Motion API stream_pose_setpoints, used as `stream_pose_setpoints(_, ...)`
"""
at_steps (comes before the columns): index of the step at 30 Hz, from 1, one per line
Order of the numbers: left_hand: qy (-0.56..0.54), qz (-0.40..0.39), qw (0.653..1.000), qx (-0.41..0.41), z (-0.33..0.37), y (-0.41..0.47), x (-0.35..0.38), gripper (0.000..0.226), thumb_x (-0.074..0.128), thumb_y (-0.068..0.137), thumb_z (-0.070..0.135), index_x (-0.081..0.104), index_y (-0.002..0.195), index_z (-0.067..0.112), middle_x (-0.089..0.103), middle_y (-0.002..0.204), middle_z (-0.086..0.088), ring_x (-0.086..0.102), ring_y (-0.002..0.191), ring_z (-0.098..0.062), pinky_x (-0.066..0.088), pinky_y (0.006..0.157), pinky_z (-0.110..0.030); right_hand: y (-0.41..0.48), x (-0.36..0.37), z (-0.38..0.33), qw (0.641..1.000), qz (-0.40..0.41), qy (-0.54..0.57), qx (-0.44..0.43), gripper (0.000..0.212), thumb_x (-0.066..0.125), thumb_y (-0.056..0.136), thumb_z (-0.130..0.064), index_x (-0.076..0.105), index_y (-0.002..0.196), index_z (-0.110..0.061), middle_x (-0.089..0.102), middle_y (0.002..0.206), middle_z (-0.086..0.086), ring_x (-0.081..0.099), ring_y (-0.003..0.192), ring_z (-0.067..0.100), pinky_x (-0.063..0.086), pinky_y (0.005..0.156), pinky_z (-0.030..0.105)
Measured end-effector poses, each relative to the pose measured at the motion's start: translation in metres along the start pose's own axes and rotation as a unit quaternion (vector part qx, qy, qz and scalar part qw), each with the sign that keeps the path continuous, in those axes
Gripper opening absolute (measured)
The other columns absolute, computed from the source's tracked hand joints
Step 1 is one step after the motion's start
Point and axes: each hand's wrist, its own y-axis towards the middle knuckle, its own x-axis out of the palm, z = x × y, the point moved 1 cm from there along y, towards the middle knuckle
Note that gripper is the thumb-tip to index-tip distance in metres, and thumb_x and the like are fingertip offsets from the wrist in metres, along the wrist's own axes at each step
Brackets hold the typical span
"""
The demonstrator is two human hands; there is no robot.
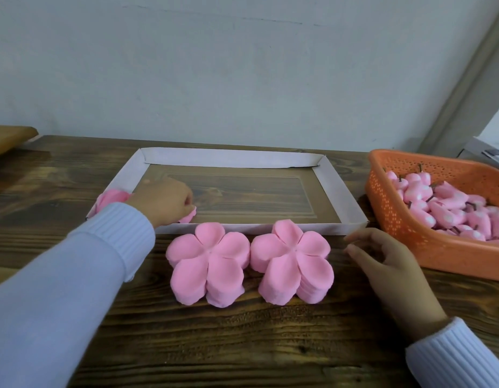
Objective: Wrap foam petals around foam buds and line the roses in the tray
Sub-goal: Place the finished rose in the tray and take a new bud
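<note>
Tray (228, 158) lies beyond two petal stacks (209, 259); in its near left corner the left hand (164, 200) grips a rose (188, 217). Right hand (382, 256) hovers loosely curled, empty.

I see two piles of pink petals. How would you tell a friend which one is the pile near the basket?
Find the white-walled tray on the wooden table. Two petal stacks sit before its near wall; this stack is the one toward the orange basket, beside the empty right hand. The other stack lies nearer the left hand, which holds a rose in the tray.
</note>
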Motion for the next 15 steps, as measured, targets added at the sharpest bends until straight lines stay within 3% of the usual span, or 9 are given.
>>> stream_pose_setpoints(6,-0.014,-0.015,1.000,-0.022,-0.001,-0.004,-0.005,0.026,0.048,0.095,0.039,0.066,0.107,0.024,0.063,0.109,0.002,0.045,0.093,-0.016,0.032,0.075,-0.031,0.000,0.000,-0.001,1.000,-0.005,-0.007,0.005,0.015,0.060,0.092,-0.010,0.066,0.093,-0.024,0.067,0.085,-0.007,0.061,0.079,-0.002,0.044,0.067,0.016)
stream_pose_setpoints(9,-0.008,0.050,0.998,-0.039,0.011,-0.011,-0.020,0.037,0.041,0.096,0.046,0.059,0.119,0.025,0.058,0.120,-0.003,0.050,0.111,-0.026,0.034,0.088,-0.039,0.000,0.000,-0.002,1.000,0.001,-0.002,0.007,0.015,0.061,0.091,-0.010,0.065,0.094,-0.024,0.067,0.085,-0.006,0.063,0.080,0.003,0.045,0.068,0.017)
stream_pose_setpoints(11,-0.088,0.124,0.988,-0.042,0.024,-0.019,-0.034,0.035,0.042,0.096,0.043,0.060,0.118,0.023,0.057,0.120,-0.005,0.051,0.115,-0.027,0.036,0.096,-0.041,0.001,0.000,-0.002,1.000,0.004,0.002,0.005,0.016,0.061,0.091,-0.010,0.065,0.094,-0.025,0.068,0.085,-0.006,0.063,0.079,0.001,0.046,0.068,0.017)
stream_pose_setpoints(13,-0.231,0.200,0.951,-0.033,0.037,-0.034,-0.046,0.023,0.049,0.094,0.034,0.064,0.105,0.022,0.063,0.109,0.001,0.056,0.107,-0.021,0.041,0.096,-0.040,0.000,0.000,-0.002,1.000,0.007,0.005,0.004,0.017,0.061,0.091,-0.010,0.065,0.094,-0.026,0.068,0.085,-0.006,0.063,0.079,-0.001,0.048,0.069,0.018)
stream_pose_setpoints(15,-0.378,0.259,0.888,-0.036,0.051,-0.055,-0.052,0.011,0.055,0.090,0.024,0.066,0.087,0.025,0.067,0.088,0.012,0.061,0.087,-0.006,0.047,0.085,-0.024,0.000,0.000,-0.003,1.000,0.020,0.003,0.002,0.017,0.061,0.091,-0.009,0.065,0.095,-0.025,0.068,0.086,-0.007,0.063,0.079,0.000,0.050,0.071,0.021)
